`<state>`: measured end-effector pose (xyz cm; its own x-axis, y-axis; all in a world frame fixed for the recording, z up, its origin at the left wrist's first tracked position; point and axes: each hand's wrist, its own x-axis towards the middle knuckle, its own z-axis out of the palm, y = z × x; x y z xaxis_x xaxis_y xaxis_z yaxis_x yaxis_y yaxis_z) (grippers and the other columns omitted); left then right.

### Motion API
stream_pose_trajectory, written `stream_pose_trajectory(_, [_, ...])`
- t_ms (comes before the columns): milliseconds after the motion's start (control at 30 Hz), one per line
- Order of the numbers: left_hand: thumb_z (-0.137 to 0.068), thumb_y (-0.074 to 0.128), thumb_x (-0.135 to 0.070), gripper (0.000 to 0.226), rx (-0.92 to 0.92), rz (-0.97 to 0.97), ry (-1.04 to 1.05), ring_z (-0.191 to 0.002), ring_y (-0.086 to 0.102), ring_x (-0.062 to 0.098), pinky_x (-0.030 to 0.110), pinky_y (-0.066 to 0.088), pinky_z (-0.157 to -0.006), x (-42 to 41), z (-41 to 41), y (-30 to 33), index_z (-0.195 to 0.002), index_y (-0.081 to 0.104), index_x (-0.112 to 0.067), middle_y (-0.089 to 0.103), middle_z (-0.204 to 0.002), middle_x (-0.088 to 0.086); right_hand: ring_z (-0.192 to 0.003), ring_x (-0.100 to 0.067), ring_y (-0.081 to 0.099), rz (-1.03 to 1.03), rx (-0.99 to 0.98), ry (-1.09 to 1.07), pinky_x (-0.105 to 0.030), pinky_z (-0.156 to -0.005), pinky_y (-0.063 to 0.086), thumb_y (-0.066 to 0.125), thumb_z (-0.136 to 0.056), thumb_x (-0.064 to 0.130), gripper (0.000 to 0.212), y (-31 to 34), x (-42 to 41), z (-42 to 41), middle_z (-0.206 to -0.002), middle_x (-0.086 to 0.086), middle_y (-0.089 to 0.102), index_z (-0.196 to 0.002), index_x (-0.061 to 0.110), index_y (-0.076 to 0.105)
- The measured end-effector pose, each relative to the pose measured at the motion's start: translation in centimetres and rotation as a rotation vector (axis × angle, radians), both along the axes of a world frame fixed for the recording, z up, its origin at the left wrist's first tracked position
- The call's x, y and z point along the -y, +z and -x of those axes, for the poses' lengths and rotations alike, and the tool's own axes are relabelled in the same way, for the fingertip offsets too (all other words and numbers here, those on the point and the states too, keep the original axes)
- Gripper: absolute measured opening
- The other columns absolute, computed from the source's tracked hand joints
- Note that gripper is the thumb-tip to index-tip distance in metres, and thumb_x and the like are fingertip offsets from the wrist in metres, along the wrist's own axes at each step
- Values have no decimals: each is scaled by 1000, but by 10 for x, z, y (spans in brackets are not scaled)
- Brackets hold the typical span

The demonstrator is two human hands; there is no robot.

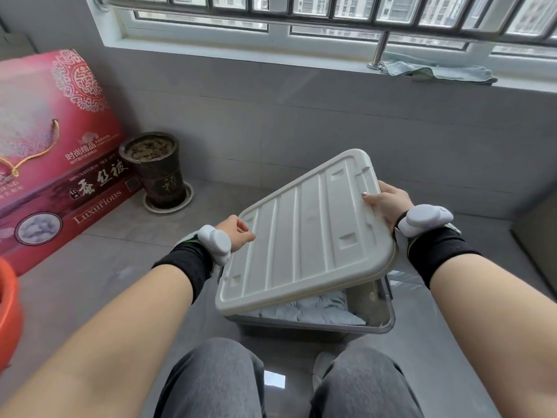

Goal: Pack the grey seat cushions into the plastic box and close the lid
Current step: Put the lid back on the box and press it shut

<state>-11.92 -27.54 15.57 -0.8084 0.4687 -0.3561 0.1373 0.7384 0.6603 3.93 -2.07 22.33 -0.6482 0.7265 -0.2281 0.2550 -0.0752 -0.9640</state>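
Note:
A white ribbed lid point(304, 233) is held tilted over the clear plastic box point(382, 312) on the grey floor. My left hand point(236, 232) grips the lid's left edge and my right hand point(385, 202) grips its far right corner. The lid's near edge rests low over the box and its far end is raised. Grey seat cushions point(316, 310) lie inside the box, showing under the lid's near edge. Most of the box is hidden by the lid.
A large red gift box point(57, 152) stands at the left, with a dark plant pot point(158, 168) on a saucer beside it. An orange object point(7, 312) shows at the left edge. A cloth point(437, 72) lies on the windowsill. My knees point(286, 381) are just before the box.

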Motion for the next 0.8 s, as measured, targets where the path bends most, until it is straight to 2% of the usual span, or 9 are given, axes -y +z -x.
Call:
stream_pose_trajectory(67, [-86,62,-25,38,-8,5,-22,-90,51,19,27,39,-79,-7,-4,-1,-117,51,-8,53,-101,2,-57,-13,63,6,1,-12,-24,-60,55,58,-85,-1,30,-5,-5,-4,-78,-1,64,-113,7,65])
stream_pose_trajectory(200, [-85,64,-24,43,-33,-8,-68,-93,52,18,27,42,-84,-25,-15,-9,-122,49,-9,55,-110,3,-37,-2,60,27,49,-55,-16,-40,51,60,-86,1,26,-16,-15,-16,-70,-3,65,-111,3,65])
stream_pose_trajectory(300, [-83,66,-27,52,-34,4,-168,-112,53,20,29,42,-94,-43,-25,-17,-129,44,-17,50,-132,4,-36,-2,59,33,78,-49,-15,-39,49,60,-86,0,27,-26,-24,-24,-66,-3,65,-112,-4,64])
stream_pose_trajectory(433, [-80,70,-31,68,-71,39,-305,-134,40,23,33,35,-108,-72,-40,-30,-139,37,-23,41,-146,4,-34,0,57,21,109,-52,-12,-36,46,59,-86,-4,30,-43,-38,-31,-72,-3,59,-116,-5,61])
stream_pose_trajectory(533, [-80,70,-34,78,-109,58,-387,-143,25,24,33,24,-114,-91,-51,-41,-146,29,-25,29,-154,3,-40,-5,61,-3,162,-43,-11,-36,46,60,-86,-3,30,-58,-47,-35,-76,-4,61,-116,-6,61])
stream_pose_trajectory(600, [-78,71,-38,86,-114,100,-426,-146,16,25,35,18,-117,-104,-56,-53,-148,22,-29,16,-159,2,-42,-3,62,-22,204,-38,-10,-37,46,61,-86,-1,29,-71,-56,-38,-86,-9,64,-115,-3,62])
stream_pose_trajectory(667, [-75,72,-43,93,-117,147,-442,-148,8,26,40,14,-120,-117,-59,-66,-149,17,-32,6,-161,2,-60,-12,65,-48,264,-31,-12,-42,49,62,-86,1,29,-87,-65,-41,-94,-11,63,-115,-2,63])
stream_pose_trajectory(733, [-72,73,-49,100,-130,204,-466,-149,1,25,46,12,-120,-131,-62,-81,-150,11,-34,-2,-161,1,-80,-22,61,-78,328,-31,-17,-53,52,62,-87,4,30,-105,-76,-44,-96,-11,63,-116,-4,63])
stream_pose_trajectory(800, [-70,72,-53,105,-140,251,-492,-149,-4,24,49,10,-119,-143,-66,-94,-150,6,-36,-7,-161,0,-85,-22,59,-87,368,-31,-15,-53,51,62,-87,6,31,-125,-86,-46,-96,-10,63,-116,-3,63])
